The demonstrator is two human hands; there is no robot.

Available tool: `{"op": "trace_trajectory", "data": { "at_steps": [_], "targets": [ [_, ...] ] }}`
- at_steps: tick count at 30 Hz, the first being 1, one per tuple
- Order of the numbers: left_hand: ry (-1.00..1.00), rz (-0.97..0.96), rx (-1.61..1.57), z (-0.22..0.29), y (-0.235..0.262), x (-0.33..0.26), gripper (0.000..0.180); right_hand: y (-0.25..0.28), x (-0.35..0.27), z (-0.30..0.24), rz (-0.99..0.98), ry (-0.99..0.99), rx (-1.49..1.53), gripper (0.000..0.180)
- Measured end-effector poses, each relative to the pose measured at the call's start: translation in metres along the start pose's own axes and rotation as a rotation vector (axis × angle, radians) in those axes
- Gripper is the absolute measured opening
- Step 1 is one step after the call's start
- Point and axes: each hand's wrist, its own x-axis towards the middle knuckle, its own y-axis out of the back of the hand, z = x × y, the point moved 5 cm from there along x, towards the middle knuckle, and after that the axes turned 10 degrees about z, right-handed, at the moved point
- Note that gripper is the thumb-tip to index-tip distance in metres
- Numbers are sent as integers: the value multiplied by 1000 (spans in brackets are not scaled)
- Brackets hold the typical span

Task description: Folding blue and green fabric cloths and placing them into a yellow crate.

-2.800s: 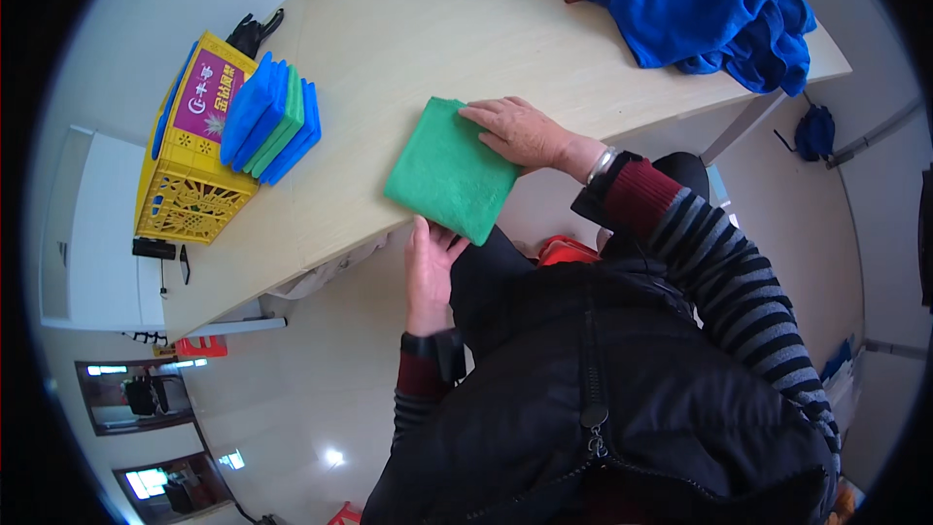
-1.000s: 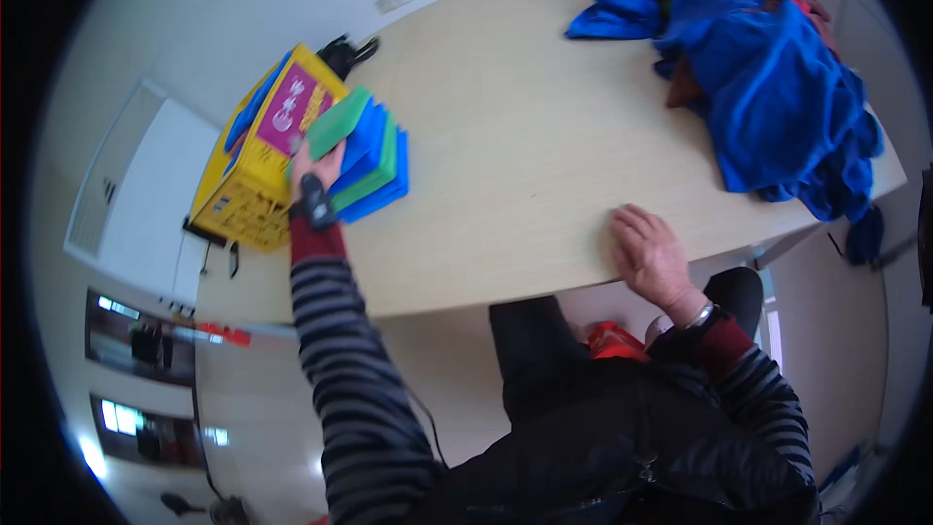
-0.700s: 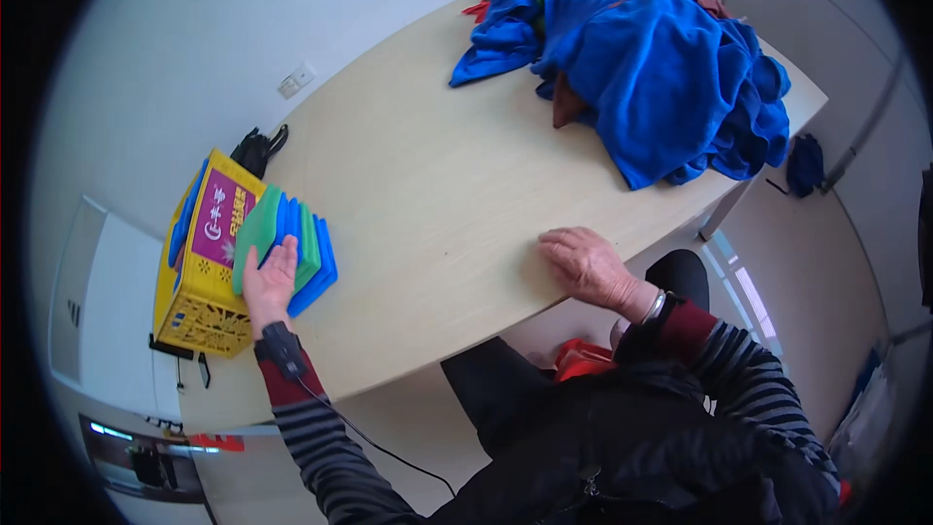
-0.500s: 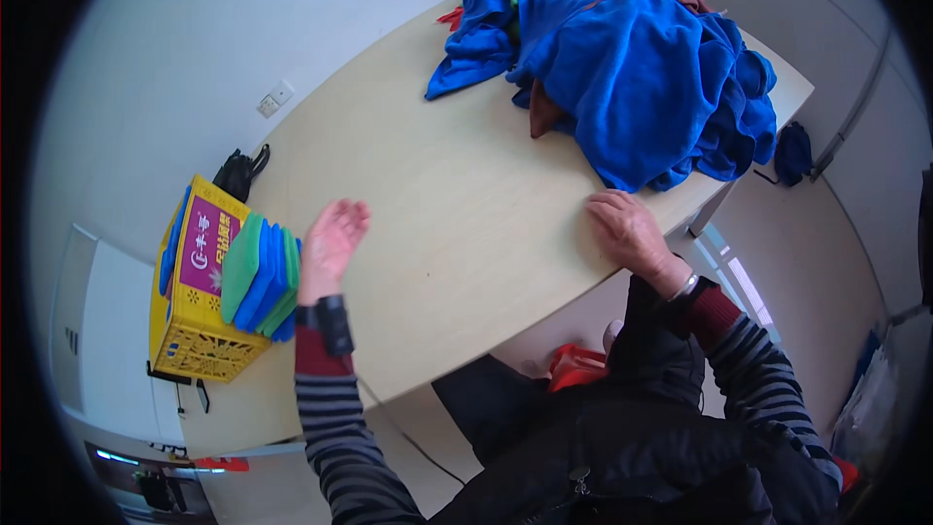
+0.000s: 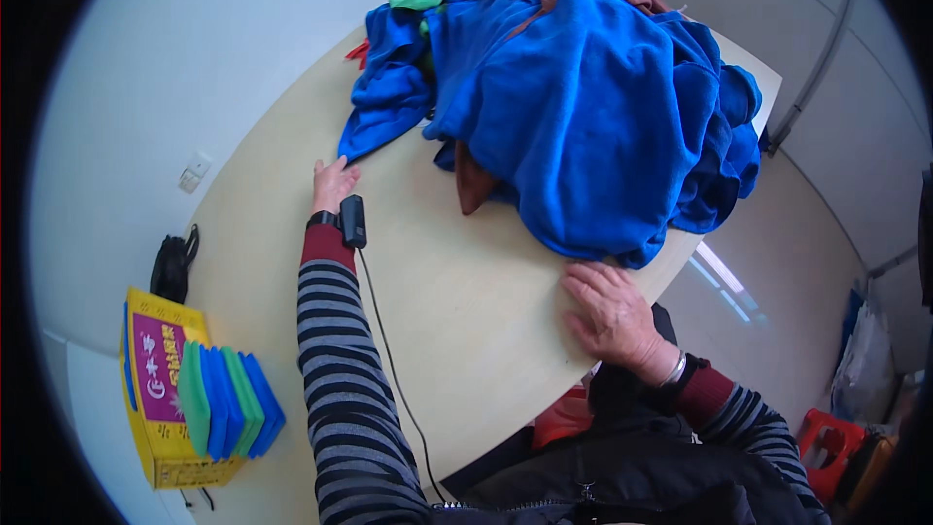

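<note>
A big heap of blue cloths (image 5: 593, 107) covers the far part of the table, with brown, green and red cloths showing among them. My left hand (image 5: 335, 185) reaches out to the tip of a blue cloth (image 5: 384, 126) at the heap's left side. Its fingers are apart, with the fingertips right at that tip; whether they touch it is hard to see. My right hand (image 5: 614, 319) lies flat near the table's front edge, fingers stretched, just below the hem of the large blue cloth. Nothing shows in either hand.
A yellow crate (image 5: 194, 472) with a purple label stands at the left. Folded green and blue cloths (image 5: 233, 403) lean in a row against it. Behind the crate lies a black bag (image 5: 173, 267). A cable (image 5: 398, 379) runs along my left arm. A red stool (image 5: 831, 452) is at the lower right.
My left hand has moved forward, away from the folded cloths, to the tip of the blue cloth. The view has shifted, with the heap now larger. My right hand still rests on the table.
</note>
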Motion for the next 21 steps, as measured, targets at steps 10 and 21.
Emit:
{"op": "trace_trajectory", "data": {
  "at_steps": [10,21],
  "targets": [
    [-119,-101,171,-13,-24,48,22,2,1,-6,-15,16,20,47],
    [74,-544,682,-2,109,-264,16,1,-15,0,50,49,11,46]
  ]
}}
